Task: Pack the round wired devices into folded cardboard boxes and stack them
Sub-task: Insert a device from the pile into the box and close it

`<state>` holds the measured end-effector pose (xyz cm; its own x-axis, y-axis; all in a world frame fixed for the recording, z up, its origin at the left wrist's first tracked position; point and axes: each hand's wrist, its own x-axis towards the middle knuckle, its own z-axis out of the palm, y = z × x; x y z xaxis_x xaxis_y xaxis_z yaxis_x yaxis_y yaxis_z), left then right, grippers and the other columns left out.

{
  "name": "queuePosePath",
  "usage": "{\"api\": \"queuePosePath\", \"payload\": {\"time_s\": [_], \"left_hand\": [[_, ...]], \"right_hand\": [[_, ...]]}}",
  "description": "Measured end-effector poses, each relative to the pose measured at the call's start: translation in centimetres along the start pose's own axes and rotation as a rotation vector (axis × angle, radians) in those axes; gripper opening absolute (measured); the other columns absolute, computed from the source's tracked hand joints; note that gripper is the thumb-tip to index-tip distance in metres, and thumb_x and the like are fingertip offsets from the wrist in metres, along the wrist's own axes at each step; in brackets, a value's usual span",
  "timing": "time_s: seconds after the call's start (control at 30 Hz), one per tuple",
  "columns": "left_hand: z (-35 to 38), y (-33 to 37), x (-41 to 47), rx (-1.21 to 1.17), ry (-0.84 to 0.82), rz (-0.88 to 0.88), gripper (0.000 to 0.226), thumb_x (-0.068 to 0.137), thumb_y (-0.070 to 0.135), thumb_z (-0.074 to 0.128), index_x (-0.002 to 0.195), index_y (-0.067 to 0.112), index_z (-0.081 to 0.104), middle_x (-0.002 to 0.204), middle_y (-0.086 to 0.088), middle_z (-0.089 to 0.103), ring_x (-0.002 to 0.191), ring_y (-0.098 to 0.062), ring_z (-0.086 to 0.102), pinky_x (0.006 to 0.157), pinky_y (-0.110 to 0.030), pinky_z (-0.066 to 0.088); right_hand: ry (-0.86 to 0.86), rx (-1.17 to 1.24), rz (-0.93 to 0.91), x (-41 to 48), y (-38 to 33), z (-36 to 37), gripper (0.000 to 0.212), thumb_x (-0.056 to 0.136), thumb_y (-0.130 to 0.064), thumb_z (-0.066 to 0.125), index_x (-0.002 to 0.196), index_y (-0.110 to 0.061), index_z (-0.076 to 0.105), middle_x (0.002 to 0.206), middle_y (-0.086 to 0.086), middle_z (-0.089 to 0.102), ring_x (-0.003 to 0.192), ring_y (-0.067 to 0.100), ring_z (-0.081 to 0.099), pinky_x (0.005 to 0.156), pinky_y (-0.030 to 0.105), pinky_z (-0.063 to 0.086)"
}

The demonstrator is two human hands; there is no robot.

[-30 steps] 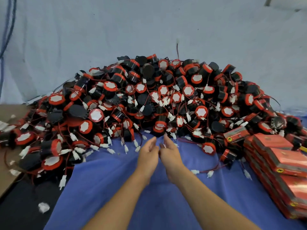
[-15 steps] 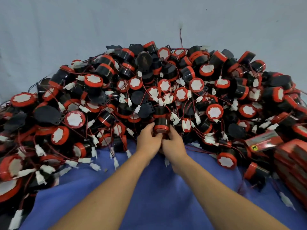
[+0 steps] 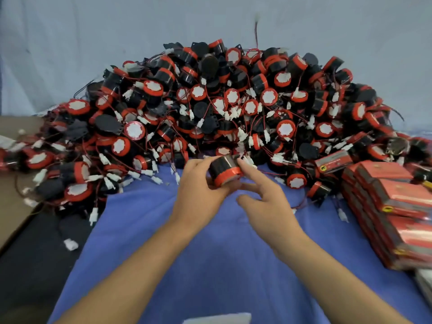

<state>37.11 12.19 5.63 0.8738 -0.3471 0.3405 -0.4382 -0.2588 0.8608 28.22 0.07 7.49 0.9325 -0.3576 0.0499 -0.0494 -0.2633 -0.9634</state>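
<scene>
A big heap of round black-and-red wired devices [image 3: 224,108] with white connectors fills the far half of the blue cloth [image 3: 210,265]. My left hand [image 3: 198,195] grips one black device with a red band [image 3: 225,170] just in front of the heap. My right hand [image 3: 264,202] is beside it, fingers spread, with the index fingertip touching the device's upper right side. Flat red-and-black cardboard boxes [image 3: 395,206] lie stacked at the right.
A brown cardboard sheet [image 3: 14,195] lies at the left edge. A grey-white cloth wall [image 3: 93,43] rises behind the heap. Loose white connectors [image 3: 70,244] lie on the dark surface at lower left. A white object [image 3: 217,319] shows at the bottom edge.
Both hands reached into the heap's front edge, then drew back toward me with one device. The left hand now holds it and the right hand's fingers have spread.
</scene>
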Motion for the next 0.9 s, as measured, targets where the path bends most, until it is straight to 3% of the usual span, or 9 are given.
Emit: {"api": "queuePosePath", "payload": {"time_s": [0.07, 0.13, 0.27, 0.37, 0.47, 0.57, 0.7, 0.8, 0.9], "left_hand": [[-1.3, 2.0, -2.4, -0.145, -0.020, -0.082, 0.043, 0.084, 0.041, 0.083, 0.121, 0.039, 0.063, 0.107, 0.008, 0.068, 0.090, -0.012, 0.071, 0.083, -0.028, 0.059], [-2.6, 4.1, -4.6, -0.297, -0.051, -0.132, 0.040, 0.090, 0.037, 0.077, 0.124, 0.041, 0.056, 0.098, 0.006, 0.073, 0.081, -0.017, 0.075, 0.080, -0.034, 0.063], [-4.9, 7.3, -8.9, -0.323, -0.143, -0.101, 0.040, 0.086, 0.047, 0.072, 0.123, 0.039, 0.060, 0.098, 0.005, 0.075, 0.082, -0.018, 0.075, 0.081, -0.029, 0.062], [-5.9, 8.6, -12.1, -0.296, -0.231, -0.114, 0.060, 0.071, 0.043, 0.087, 0.125, 0.045, 0.060, 0.112, 0.013, 0.070, 0.088, -0.012, 0.075, 0.081, -0.019, 0.058], [-6.0, 9.0, -14.9, -0.104, -0.148, -0.054, 0.067, 0.069, 0.031, 0.095, 0.126, 0.038, 0.059, 0.123, 0.010, 0.059, 0.080, -0.013, 0.072, 0.079, -0.025, 0.059], [-6.2, 8.8, -17.1, 0.110, -0.028, 0.054, 0.054, 0.071, 0.042, 0.091, 0.116, 0.031, 0.064, 0.112, 0.013, 0.054, 0.086, -0.003, 0.061, 0.078, -0.014, 0.046], [-7.1, 7.8, -19.4, 0.244, -0.104, 0.087, 0.052, 0.073, 0.043, 0.088, 0.114, 0.034, 0.059, 0.102, 0.017, 0.056, 0.094, 0.005, 0.050, 0.077, -0.006, 0.036], [-7.4, 7.1, -20.6, 0.309, -0.186, 0.042, 0.052, 0.074, 0.051, 0.082, 0.112, 0.045, 0.045, 0.098, 0.021, 0.054, 0.097, -0.001, 0.046, 0.078, -0.014, 0.038], [-7.3, 6.7, -21.1, 0.485, -0.206, 0.134, 0.042, 0.078, 0.051, 0.076, 0.107, 0.038, 0.048, 0.095, 0.018, 0.054, 0.096, -0.011, 0.043, 0.079, -0.027, 0.041]], "right_hand": [[0.008, 0.068, -0.007, -2.6, -0.9, -0.7, 0.064, 0.098, 0.008, 0.050, 0.139, -0.042, 0.054, 0.126, -0.023, 0.063, 0.104, 0.004, 0.065, 0.078, 0.026, 0.058], [0.048, 0.152, -0.003, -4.8, -1.5, -1.5, 0.052, 0.099, 0.003, 0.055, 0.131, -0.037, 0.063, 0.131, -0.014, 0.066, 0.103, -0.008, 0.067, 0.084, 0.026, 0.058], [0.185, 0.315, -0.052, -8.4, -2.8, -2.5, 0.026, 0.100, -0.011, 0.064, 0.121, -0.026, 0.072, 0.111, -0.002, 0.076, 0.100, 0.007, 0.073, 0.093, 0.033, 0.057], [0.283, 0.357, -0.134, -10.7, -3.5, -2.8, 0.015, 0.101, -0.012, 0.065, 0.109, -0.019, 0.075, 0.092, 0.000, 0.078, 0.087, 0.011, 0.075, 0.080, 0.022, 0.058], [0.309, 0.310, -0.189, -13.0, -3.7, -2.4, 0.009, 0.099, -0.008, 0.067, 0.105, -0.014, 0.068, 0.082, 0.002, 0.077, 0.080, 0.015, 0.075, 0.074, 0.023, 0.059], [0.327, 0.315, -0.213, -14.9, -3.5, -1.7, 0.028, 0.096, -0.003, 0.070, 0.106, -0.016, 0.048, 0.086, 0.004, 0.076, 0.076, 0.021, 0.076, 0.070, 0.026, 0.061], [0.416, 0.249, -0.220, -16.8, -2.7, -1.2, 0.037, 0.097, -0.006, 0.068, 0.101, -0.027, 0.038, 0.095, -0.002, 0.069, 0.069, 0.023, 0.075, 0.067, 0.032, 0.063], [0.482, 0.022, -0.289, -17.7, -1.9, -0.8, 0.047, 0.096, -0.006, 0.069, 0.095, -0.037, 0.033, 0.090, -0.010, 0.070, 0.070, 0.019, 0.073, 0.063, 0.030, 0.059], [0.463, -0.088, -0.291, -18.2, -1.3, 0.3, 0.055, 0.093, -0.009, 0.074, 0.094, -0.042, 0.029, 0.087, -0.012, 0.074, 0.074, 0.015, 0.072, 0.063, 0.023, 0.053]]}}
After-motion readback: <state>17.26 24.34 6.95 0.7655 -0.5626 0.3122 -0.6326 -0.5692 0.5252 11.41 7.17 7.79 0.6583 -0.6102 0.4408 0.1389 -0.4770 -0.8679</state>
